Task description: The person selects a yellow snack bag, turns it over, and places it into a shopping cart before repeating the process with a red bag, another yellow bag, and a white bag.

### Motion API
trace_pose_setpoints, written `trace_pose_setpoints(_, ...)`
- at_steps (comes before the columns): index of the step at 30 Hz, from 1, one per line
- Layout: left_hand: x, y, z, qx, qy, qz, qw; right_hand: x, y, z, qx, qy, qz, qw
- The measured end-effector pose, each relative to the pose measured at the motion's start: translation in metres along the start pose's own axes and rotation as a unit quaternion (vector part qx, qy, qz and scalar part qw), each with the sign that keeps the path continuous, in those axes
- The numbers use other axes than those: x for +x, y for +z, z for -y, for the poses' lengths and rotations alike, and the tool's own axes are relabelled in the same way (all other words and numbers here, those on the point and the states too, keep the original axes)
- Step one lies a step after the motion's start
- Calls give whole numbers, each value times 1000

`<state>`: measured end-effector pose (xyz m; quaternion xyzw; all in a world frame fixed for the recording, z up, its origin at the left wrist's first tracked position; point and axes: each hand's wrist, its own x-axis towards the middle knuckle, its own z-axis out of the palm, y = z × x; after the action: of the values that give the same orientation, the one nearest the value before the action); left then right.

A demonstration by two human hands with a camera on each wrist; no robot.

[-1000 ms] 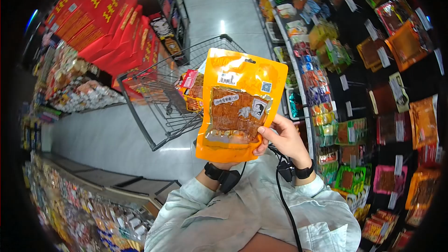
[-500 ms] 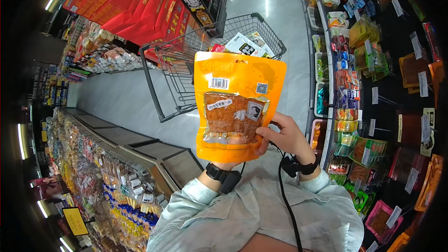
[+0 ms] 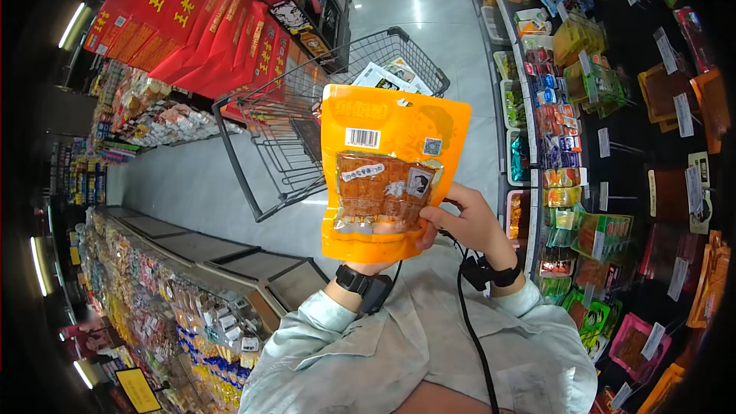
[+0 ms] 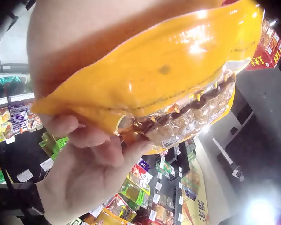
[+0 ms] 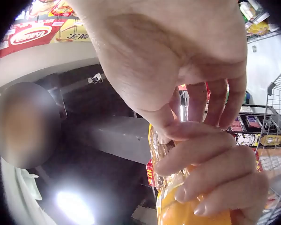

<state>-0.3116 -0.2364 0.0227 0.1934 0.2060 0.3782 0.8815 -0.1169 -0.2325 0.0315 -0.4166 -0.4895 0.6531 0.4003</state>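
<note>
An orange food packet (image 3: 395,126) with a barcode, a QR code and a clear window over brown contents is held upright in front of the chest. My right hand (image 3: 468,218) pinches its lower right edge, thumb on the face towards me. Behind the packet, my left hand is mostly hidden in the head view; the right wrist view shows the left hand (image 5: 215,173) with its fingers curled against the orange surface. In the left wrist view the right hand (image 4: 89,159) grips the packet's edge, and the packet (image 4: 164,65) bulges.
A wire shopping cart (image 3: 257,184) stands beyond the packet, with white packages (image 3: 379,77) inside. Red boxes (image 3: 180,23) are stacked at the upper left. Hanging snack packs (image 3: 598,238) line the right side, and a shelf of bagged goods (image 3: 176,291) runs along the lower left.
The packet has gone from tilted to more upright, with both hands keeping hold. The view has turned, so the cart appears higher and white packages in it now show.
</note>
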Motion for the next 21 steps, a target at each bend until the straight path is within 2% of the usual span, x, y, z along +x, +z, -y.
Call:
trace_pose_setpoints(3,3,11,-22,-19,-5,-18,1000,7,11,14,-47,30,-42,998)
trace_pose_setpoints(12,-3,-72,-86,26,-3,120,992,61,80,18,-34,-4,-63,997)
trace_pose_setpoints(15,-13,-86,-119,-141,-56,140,978,85,112,19,2,2,-61,998)
trace_pose_setpoints(16,-17,-94,-125,-117,-48,137,983,89,112,17,-31,38,-34,998)
trace_pose_setpoints(19,-24,-129,-133,-59,-3,127,990,116,133,-1,-215,-95,-133,963)
trace_pose_setpoints(20,-25,-142,-135,-50,24,125,991,119,134,3,-192,-42,-136,971)
trace_pose_setpoints(21,-27,-149,-139,-43,52,123,990,124,137,3,-198,-50,-167,964)
